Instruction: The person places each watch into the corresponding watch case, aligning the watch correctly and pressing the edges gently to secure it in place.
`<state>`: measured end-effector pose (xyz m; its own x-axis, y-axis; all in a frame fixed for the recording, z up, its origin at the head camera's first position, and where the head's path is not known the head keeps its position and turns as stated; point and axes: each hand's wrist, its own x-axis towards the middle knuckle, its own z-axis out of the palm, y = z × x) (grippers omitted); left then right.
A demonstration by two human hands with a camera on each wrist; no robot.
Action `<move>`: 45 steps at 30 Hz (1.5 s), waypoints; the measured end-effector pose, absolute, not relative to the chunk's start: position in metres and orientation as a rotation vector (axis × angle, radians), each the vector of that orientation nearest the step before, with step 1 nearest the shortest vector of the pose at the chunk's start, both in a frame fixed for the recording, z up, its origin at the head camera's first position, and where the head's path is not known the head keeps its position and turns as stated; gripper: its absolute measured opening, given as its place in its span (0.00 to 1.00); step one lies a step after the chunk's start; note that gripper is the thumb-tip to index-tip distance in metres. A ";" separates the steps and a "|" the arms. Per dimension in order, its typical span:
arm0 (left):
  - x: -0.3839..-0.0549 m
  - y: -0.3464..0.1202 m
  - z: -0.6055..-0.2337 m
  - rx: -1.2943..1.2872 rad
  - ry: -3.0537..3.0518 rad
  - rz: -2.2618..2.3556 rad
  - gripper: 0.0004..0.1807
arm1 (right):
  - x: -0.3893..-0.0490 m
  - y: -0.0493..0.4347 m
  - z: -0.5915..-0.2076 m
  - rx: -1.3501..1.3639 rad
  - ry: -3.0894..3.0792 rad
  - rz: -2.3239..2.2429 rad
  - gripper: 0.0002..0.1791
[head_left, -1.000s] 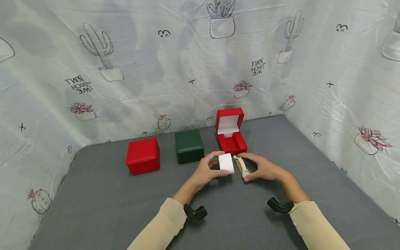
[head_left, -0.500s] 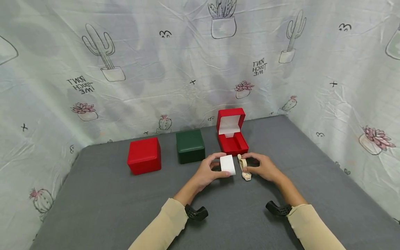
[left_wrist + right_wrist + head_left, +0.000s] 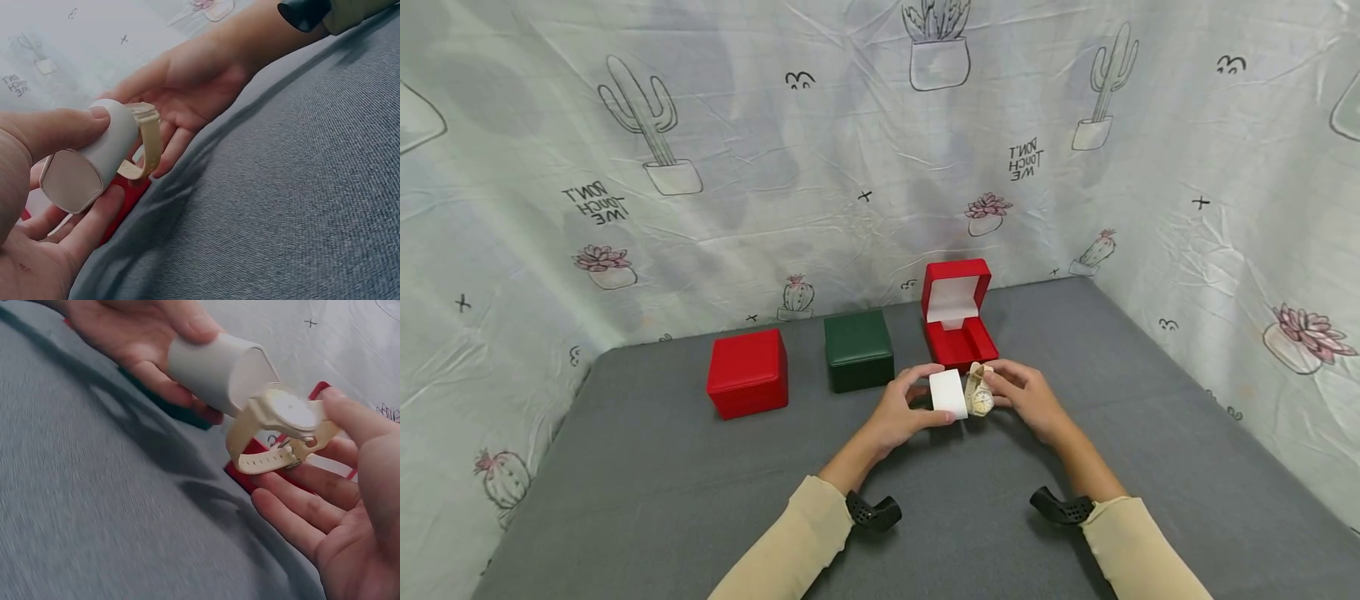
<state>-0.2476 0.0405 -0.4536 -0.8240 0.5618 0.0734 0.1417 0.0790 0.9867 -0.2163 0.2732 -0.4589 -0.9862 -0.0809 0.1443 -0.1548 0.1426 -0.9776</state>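
Note:
In the head view my left hand (image 3: 901, 408) grips a white watch cushion (image 3: 947, 394) between thumb and fingers, above the grey cloth. Just right of it, my right hand (image 3: 1026, 398) holds a cream-strapped wristwatch (image 3: 981, 402). From the right wrist view, the watch (image 3: 290, 412) hangs in a loop, its dial facing up and its thumb-side strap pinched. Its buckle shows, but whether it is fastened I cannot tell. The cushion's flat end (image 3: 253, 378) faces the watch, very close. In the left wrist view the strap (image 3: 151, 140) curves down beside the cushion (image 3: 119, 134).
Behind the hands stands a red box (image 3: 957, 269) with its lid raised and a white lid lining. A closed green box (image 3: 859, 340) and a closed red box (image 3: 747, 371) stand to its left. A printed curtain (image 3: 730, 217) hangs behind the grey-covered table (image 3: 647, 500).
My right hand has lifted the watch off the cloth and brought it left, up to the cushion, curling the strap into a loop. My left hand has stayed nearly still with the cushion.

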 end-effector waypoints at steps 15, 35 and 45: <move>-0.234 0.031 -0.416 0.984 2.214 1.877 0.37 | -0.224 0.238 -0.439 -0.028 -2.211 2.170 0.30; -0.238 0.027 -0.421 1.140 2.305 1.835 0.34 | -0.232 0.201 -0.429 -0.313 -2.368 1.553 0.29; -0.257 0.031 -0.446 1.143 2.466 1.712 0.34 | -0.230 0.192 -0.423 -0.339 -2.445 1.380 0.28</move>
